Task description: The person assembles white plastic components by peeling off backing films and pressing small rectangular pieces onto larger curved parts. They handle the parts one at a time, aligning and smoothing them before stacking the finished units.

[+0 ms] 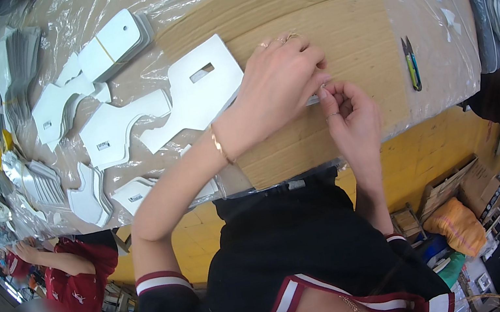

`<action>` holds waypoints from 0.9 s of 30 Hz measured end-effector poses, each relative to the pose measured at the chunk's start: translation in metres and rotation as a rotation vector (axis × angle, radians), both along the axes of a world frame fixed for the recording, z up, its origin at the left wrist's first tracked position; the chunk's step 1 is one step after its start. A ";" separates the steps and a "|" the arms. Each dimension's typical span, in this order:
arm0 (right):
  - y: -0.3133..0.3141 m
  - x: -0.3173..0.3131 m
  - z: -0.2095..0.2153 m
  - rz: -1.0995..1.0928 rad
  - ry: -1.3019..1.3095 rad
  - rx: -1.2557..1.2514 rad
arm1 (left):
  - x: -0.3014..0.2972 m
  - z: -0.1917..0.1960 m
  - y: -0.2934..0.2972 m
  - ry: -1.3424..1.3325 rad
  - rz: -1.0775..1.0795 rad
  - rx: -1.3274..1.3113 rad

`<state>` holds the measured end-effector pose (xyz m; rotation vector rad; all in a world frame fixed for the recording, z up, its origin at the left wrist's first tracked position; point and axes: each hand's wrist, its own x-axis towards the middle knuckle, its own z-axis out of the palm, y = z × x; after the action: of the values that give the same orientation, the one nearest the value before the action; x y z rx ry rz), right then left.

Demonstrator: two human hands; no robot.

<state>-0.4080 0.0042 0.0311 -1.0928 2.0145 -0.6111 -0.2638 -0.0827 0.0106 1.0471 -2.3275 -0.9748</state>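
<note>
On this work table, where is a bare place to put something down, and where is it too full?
Free: the brown cardboard sheet above the hands, and the plastic-covered strip around the small yellow-green snips. Crowded: the left side, with white cut-out pieces and grey stacks.

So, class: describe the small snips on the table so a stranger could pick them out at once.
Start at the big brown cardboard sheet on the plastic-covered table. Look just past its right edge, beyond the right hand. The snips lie there alone: slim, dark, with a yellow-green handle, unlike the flat white cut-outs far left.
</note>
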 end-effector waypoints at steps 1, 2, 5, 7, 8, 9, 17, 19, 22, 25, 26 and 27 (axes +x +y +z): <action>0.001 0.000 0.000 0.019 0.018 -0.030 | -0.002 -0.002 -0.002 -0.023 -0.010 -0.014; 0.002 0.001 -0.001 0.031 0.041 -0.039 | -0.003 -0.005 -0.002 -0.036 -0.019 -0.034; 0.008 0.002 -0.007 0.057 0.099 -0.117 | -0.003 -0.013 0.001 -0.033 0.044 -0.126; 0.014 0.005 -0.013 0.086 0.172 -0.189 | -0.003 -0.018 0.006 -0.034 0.056 -0.167; 0.016 0.006 -0.017 0.111 0.227 -0.227 | -0.003 -0.020 0.008 -0.049 0.062 -0.181; 0.019 0.007 -0.021 0.137 0.282 -0.266 | -0.003 -0.021 0.010 -0.047 0.069 -0.191; 0.028 0.011 -0.040 0.218 0.565 -0.487 | 0.002 -0.013 0.000 -0.007 0.002 -0.041; 0.028 0.010 -0.042 0.232 0.590 -0.527 | 0.000 -0.010 -0.004 -0.051 -0.020 -0.027; 0.029 0.009 -0.042 0.267 0.620 -0.571 | -0.004 -0.009 -0.008 -0.086 -0.023 -0.010; 0.029 0.008 -0.042 0.312 0.639 -0.600 | -0.006 -0.008 -0.009 -0.092 -0.007 -0.001; 0.029 0.007 -0.043 0.327 0.646 -0.622 | -0.006 -0.008 -0.009 -0.090 -0.003 0.002; 0.029 0.007 -0.044 0.346 0.654 -0.641 | -0.006 -0.007 -0.008 -0.089 0.002 0.008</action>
<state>-0.4014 0.0332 -0.0126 -2.2050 2.1093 -0.8100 -0.2700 -0.0912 0.0031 1.1178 -2.3948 -0.9557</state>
